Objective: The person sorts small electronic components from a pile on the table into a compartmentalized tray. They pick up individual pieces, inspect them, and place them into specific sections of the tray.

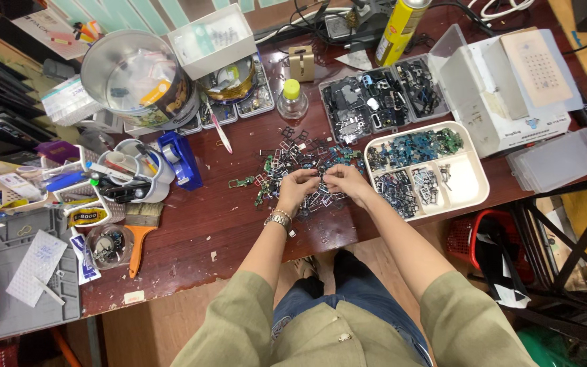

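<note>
Two hands meet over a heap of small parts [300,166] on the dark wooden table [191,231], and that heap is the landmark for everything else. The left hand [297,187], with a metal watch at the wrist, sits at the heap's near edge, fingers curled in; the right hand [348,182] faces it, fingertips pinched. They seem to share one tiny piece between them — too small to tell which hand really has it, or what it is.

Right of the heap lies a white divided tray [473,180] with blue-green and dark parts in separate compartments. Beyond the heap stands a small clear bottle with a yellow-green cap [292,100], and beyond-right an open black parts case [375,102]. Left of the heap sits a blue tape dispenser [179,160].

By the look of it, the step in hand is picking over loose parts — sorting or separating one. The next move would call for a fine fingertip grip, without scattering the heap.
</note>
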